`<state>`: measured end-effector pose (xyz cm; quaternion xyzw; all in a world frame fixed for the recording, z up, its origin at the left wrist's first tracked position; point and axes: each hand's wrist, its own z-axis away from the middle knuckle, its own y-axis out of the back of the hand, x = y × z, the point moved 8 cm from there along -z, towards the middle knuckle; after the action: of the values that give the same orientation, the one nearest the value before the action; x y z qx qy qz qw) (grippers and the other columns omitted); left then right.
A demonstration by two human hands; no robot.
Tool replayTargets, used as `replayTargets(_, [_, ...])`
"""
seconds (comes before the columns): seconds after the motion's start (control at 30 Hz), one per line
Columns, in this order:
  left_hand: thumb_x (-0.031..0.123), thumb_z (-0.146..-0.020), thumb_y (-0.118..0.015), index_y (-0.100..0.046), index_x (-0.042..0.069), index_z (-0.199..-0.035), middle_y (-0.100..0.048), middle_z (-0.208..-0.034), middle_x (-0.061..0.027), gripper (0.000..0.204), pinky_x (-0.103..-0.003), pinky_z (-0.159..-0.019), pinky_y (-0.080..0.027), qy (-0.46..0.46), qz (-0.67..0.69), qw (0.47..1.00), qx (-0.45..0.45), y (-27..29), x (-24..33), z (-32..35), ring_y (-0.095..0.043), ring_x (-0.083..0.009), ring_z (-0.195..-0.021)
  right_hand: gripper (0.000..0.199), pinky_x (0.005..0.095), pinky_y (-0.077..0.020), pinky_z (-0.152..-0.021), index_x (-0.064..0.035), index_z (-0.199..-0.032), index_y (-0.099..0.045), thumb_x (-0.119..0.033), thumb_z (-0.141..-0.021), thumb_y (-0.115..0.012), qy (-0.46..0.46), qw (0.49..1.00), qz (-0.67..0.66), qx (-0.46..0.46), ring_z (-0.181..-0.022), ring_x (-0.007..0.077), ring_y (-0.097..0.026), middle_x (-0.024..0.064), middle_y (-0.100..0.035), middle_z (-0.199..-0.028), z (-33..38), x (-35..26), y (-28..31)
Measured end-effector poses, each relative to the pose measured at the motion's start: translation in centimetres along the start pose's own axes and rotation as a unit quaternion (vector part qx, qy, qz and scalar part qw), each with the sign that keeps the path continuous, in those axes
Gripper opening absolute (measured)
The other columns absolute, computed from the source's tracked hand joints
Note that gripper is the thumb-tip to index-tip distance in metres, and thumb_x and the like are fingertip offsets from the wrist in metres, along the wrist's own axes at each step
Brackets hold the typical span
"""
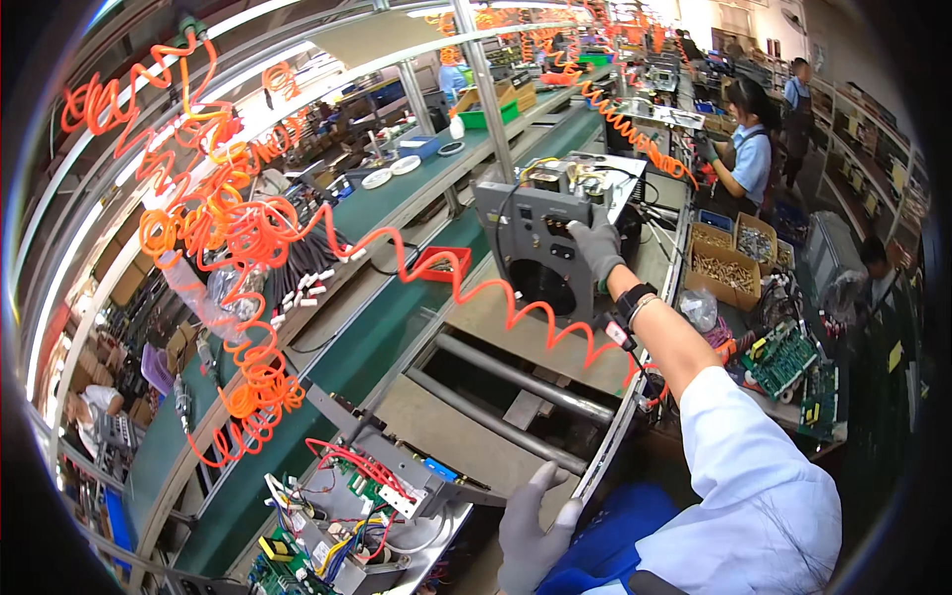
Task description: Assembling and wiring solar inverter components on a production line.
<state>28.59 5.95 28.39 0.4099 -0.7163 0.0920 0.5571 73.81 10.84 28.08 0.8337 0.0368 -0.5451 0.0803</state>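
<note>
My right hand (pixel 597 250), in a grey glove, is at the right edge of an upright dark grey panel (pixel 535 230), its fingers closed on that edge. The panel has a large round fan opening and several sockets. It fronts an open machine chassis (pixel 600 178) with wires and parts inside. Low in the picture, my left hand (pixel 535 535), gloved too, has its fingers apart and holds nothing. Beside it on the left lies a second open chassis (pixel 426 557) with a grey panel (pixel 382 446), coloured wires and green circuit boards.
Between the two machines, metal rollers (pixel 521 377) span a gap in the line. A coiled orange air hose (pixel 397 243) hangs across in front of the upright panel. A red tray (pixel 443 264) sits on the green belt (pixel 367 347). Boxes of small parts (pixel 729 270) and circuit boards (pixel 778 357) lie to the right.
</note>
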Motion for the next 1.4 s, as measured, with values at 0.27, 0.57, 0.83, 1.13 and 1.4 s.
replayTargets(0.27, [0.010,-0.090,-0.064,-0.060,-0.003,-0.122,-0.067,-0.109,-0.0111,0.035,-0.031,-0.088,-0.050,0.105,0.163,0.979,0.066,-5.0,-6.4,-7.0,-0.064,-0.0182,-0.098,0.053,0.0398,-0.0477,-0.091,-0.0026,-0.124,-0.050,-0.028,-0.081,-0.069,0.089,0.993,0.067,-0.046,-0.104,0.0325,-0.063,0.0210,-0.065,-0.111,4.8,-1.8,-0.9])
replayTargets(0.57, [0.009,-0.088,-0.062,-0.061,-0.004,-0.119,-0.067,-0.098,-0.0090,0.033,-0.030,-0.083,-0.049,0.359,0.211,0.828,0.376,-9.7,-35.0,-9.8,-0.060,-0.0170,-0.089,0.064,0.0431,-0.0447,-0.095,0.0012,-0.130,-0.045,-0.035,-0.083,-0.069,0.071,0.942,0.041,-0.326,-0.112,0.0385,-0.055,0.0245,-0.055,-0.121,9.2,-3.5,-0.2])
replayTargets(0.83, [0.023,-0.096,-0.059,-0.040,0.004,-0.145,-0.046,-0.143,-0.0140,0.055,-0.032,-0.102,-0.039,0.133,0.207,0.927,0.283,4.1,-29.2,-24.4,-0.047,-0.0208,-0.125,0.061,0.0495,-0.0371,-0.099,0.0008,-0.134,-0.040,-0.027,-0.085,-0.063,0.199,0.965,0.105,-0.137,-0.117,0.0412,-0.044,0.0247,-0.046,-0.128,-1.0,3.7,2.3])
replayTargets(1.13, [0.065,-0.092,-0.045,-0.031,0.010,-0.150,-0.031,-0.154,-0.0151,0.082,-0.043,-0.113,-0.026,0.113,0.218,0.967,0.064,5.0,-22.2,-40.7,-0.032,-0.0307,-0.140,0.090,0.0533,-0.0171,-0.114,0.0030,-0.144,-0.024,-0.043,-0.079,-0.065,0.041,0.981,0.190,-0.021,-0.134,0.0389,-0.032,0.0238,-0.036,-0.139,0.1,8.8,-1.5])
replayTargets(1.4, [0.059,-0.092,-0.050,-0.057,0.002,-0.083,-0.061,-0.075,-0.0122,0.058,-0.037,-0.077,-0.048,0.099,0.283,0.946,0.122,3.1,-24.8,-44.2,-0.062,-0.0253,-0.075,0.090,0.0534,-0.0194,-0.111,0.0040,-0.144,-0.022,-0.046,-0.083,-0.063,0.021,0.973,0.227,-0.024,-0.133,0.0369,-0.032,0.0236,-0.036,-0.140,0.1,7.9,-1.8])
